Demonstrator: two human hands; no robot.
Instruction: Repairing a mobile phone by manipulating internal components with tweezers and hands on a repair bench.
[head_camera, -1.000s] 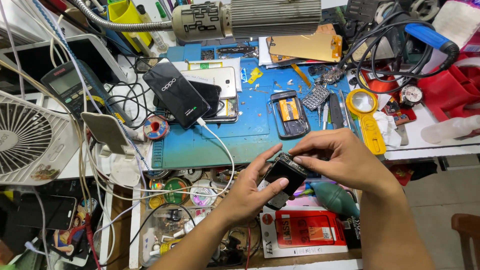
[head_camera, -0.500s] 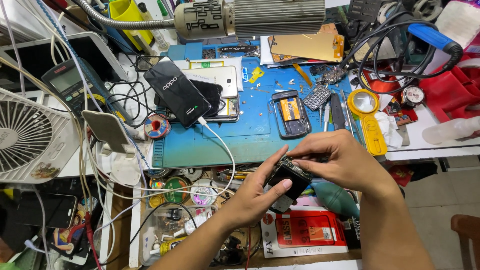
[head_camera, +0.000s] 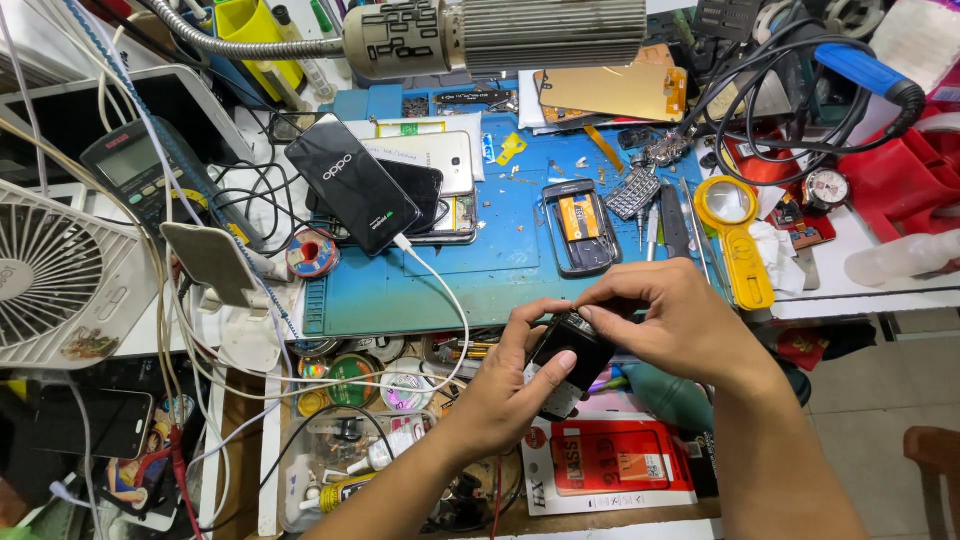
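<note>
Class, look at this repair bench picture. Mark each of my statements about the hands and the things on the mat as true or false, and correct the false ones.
1. Both hands grip one small black device. True: the left hand and right hand hold the small black device together.
2. The black phone on the blue mat has no cable. False: a white cable plugs into the black phone.
3. A yellow magnifier lies right of the blue mat. True: the yellow magnifier is there.
4. The white fan sits at the far right. False: the white fan is at the far left.
</note>
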